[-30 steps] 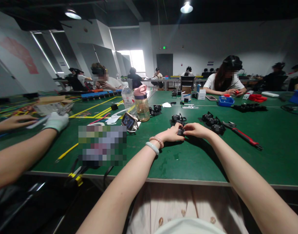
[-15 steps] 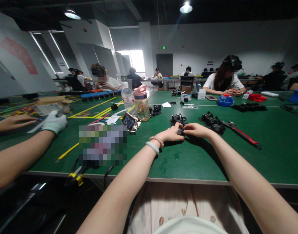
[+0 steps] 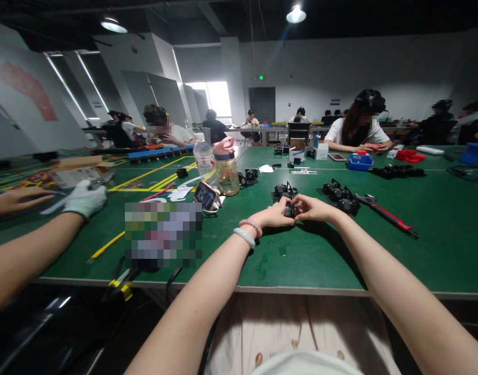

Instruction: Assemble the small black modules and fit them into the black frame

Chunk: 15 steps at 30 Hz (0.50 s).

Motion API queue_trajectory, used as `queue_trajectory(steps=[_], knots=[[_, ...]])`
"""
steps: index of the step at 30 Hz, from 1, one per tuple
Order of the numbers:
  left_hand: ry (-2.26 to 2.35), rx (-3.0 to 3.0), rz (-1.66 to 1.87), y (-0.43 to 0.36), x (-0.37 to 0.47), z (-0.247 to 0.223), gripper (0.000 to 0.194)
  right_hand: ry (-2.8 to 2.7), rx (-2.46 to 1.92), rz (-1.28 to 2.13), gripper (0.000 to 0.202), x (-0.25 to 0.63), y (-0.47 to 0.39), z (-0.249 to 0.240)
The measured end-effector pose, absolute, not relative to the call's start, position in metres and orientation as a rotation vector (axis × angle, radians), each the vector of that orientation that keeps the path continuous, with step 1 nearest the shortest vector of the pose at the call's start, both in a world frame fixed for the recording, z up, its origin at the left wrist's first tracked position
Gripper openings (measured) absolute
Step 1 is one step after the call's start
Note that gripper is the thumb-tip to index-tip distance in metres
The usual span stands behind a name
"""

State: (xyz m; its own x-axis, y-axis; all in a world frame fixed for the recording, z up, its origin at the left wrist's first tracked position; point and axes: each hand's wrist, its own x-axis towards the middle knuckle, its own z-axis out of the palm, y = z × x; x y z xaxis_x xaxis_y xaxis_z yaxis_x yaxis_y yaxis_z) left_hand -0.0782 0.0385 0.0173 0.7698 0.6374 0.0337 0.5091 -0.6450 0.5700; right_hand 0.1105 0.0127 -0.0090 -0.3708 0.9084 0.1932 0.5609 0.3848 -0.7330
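On the green table (image 3: 325, 260), a black part with rounded knobs (image 3: 281, 190) sits between my hands; its exact kind is too small to make out. My left hand (image 3: 277, 214) is closed around its near left side. From the right, my right hand (image 3: 311, 208) pinches the same part, thumb and forefinger bent into a ring. Fingers cover much of its near end. Just to the right lies a similar black assembly (image 3: 340, 195). Beyond that rests an adjustable wrench (image 3: 391, 217) with a red and black handle.
Left of my hands stand a pink-lidded bottle (image 3: 228, 174), a clear water bottle (image 3: 203, 156) and a small lit clock display (image 3: 206, 197). A co-worker's gloved hand (image 3: 86, 198) works at far left. Farther back are a blue bin (image 3: 361, 162) and red parts (image 3: 410, 156).
My right hand has shifted slightly; its forefinger now reaches higher on the black part and the thumb lies lower. My left hand stays nearly in place.
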Motion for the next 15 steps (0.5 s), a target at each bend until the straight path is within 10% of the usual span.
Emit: queue_trajectory(steps=[15], knots=[[0.891, 2.432, 0.297, 0.0371, -0.0793, 0.0197, 0.060, -2.036, -1.302, 0.747, 0.042, 0.1052, 0.0101, -0.0065]])
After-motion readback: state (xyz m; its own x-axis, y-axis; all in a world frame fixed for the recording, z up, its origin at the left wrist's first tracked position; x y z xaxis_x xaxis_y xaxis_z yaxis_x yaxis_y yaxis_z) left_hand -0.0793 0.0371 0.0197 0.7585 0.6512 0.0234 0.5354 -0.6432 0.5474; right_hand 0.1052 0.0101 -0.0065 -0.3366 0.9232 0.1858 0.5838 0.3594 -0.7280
